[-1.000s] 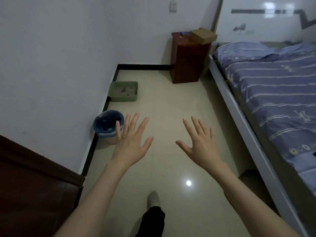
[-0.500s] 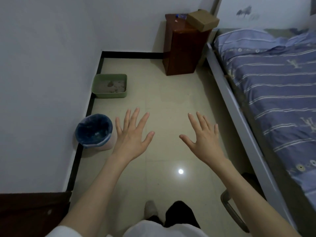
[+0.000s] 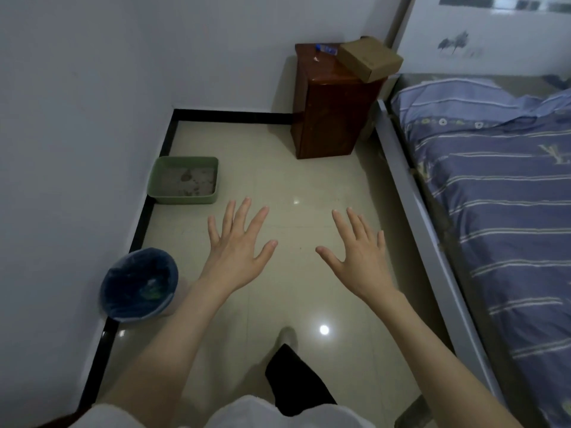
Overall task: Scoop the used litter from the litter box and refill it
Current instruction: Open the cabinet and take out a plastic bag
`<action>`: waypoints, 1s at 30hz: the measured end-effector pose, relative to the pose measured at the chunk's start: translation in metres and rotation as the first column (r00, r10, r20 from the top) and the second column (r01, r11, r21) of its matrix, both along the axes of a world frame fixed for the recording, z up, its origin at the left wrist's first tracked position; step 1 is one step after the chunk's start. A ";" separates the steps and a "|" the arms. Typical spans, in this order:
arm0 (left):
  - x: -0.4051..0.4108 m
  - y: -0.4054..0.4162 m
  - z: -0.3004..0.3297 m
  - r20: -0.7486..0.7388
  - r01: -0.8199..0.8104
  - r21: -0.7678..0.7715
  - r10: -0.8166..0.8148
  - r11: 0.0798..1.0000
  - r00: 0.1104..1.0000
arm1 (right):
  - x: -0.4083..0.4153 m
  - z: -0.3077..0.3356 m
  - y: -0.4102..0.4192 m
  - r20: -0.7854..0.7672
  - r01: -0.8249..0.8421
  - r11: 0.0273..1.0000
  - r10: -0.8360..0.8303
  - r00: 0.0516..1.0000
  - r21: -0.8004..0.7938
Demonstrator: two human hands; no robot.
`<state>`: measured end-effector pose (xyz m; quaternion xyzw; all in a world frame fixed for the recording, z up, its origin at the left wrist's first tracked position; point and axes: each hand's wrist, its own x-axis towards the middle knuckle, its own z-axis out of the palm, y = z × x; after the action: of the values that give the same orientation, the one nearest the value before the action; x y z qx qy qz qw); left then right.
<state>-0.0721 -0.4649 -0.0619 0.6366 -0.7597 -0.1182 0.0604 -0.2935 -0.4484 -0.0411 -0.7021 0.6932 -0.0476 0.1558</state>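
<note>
1. Litter box (image 3: 184,180): a pale green rectangular tray on the floor (image 3: 309,180), set against the left wall's black skirting.
2. Grey litter covers its bottom, with a few darker clumps showing.
3. Left hand (image 3: 238,248) hovers over the floor, its grip wide, fingers spread, holding nothing.
4. Right hand (image 3: 361,257) is the same, grip wide and empty.
5. A bin (image 3: 139,285) with a blue liner stands nearer along the same wall, apart from the box.
</note>
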 end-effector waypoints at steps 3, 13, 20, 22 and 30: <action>-0.020 -0.048 0.006 0.011 0.007 -0.018 -0.007 1.000 1.000 | -0.016 0.003 -0.052 -0.015 -0.036 0.999 0.036 0.999 -0.006; -0.062 -0.181 -0.004 0.036 0.018 0.020 -0.019 1.000 0.999 | -0.062 -0.005 -0.184 -0.009 -0.025 0.999 0.025 1.000 0.036; -0.081 -0.293 -0.019 0.031 0.013 0.045 -0.014 0.999 0.999 | -0.075 -0.019 -0.299 -0.019 -0.047 0.998 0.047 0.999 0.041; -0.083 -0.333 -0.022 0.033 0.012 0.059 -0.014 0.998 0.999 | -0.075 -0.021 -0.338 -0.020 -0.045 0.998 0.046 0.999 0.043; -0.100 -0.467 -0.017 0.053 0.021 0.076 -0.026 0.997 0.998 | -0.090 -0.015 -0.469 -0.039 -0.043 0.997 0.045 0.998 0.063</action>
<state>-0.1723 -0.9315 -0.0794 0.6324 -0.7635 -0.1304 0.0146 -0.3839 -0.9170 -0.0557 -0.7128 0.6817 -0.0085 0.1647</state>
